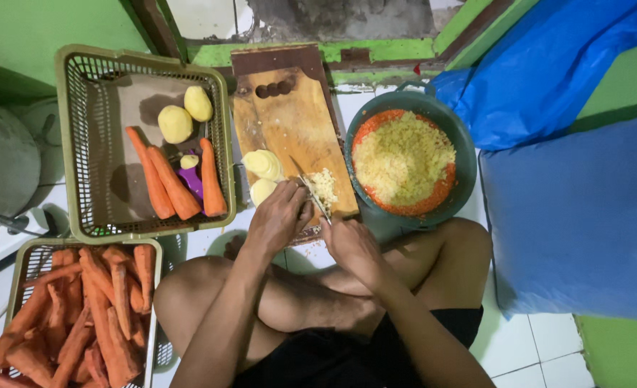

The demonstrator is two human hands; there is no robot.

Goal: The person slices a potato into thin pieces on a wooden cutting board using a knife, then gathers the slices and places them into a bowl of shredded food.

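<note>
I sit cross-legged on the floor before a wooden cutting board [290, 122]. My right hand [353, 246] grips a knife [310, 188], its blade lying across a small pile of finely diced potato [324, 187] at the board's near edge. My left hand [279, 215] rests on the board beside the blade, fingers curled against the potato being cut. Peeled potato slices [263, 165] lie stacked on the board's left side.
A green bowl [462, 144] with an orange inner bowl of diced potato stands right of the board. A tan basket [81, 144] to the left holds whole potatoes [175, 123], three carrots [171, 183] and a purple peeler [192, 179]. A second basket [24, 262] holds several peeled carrots. Blue cushions lie at the right.
</note>
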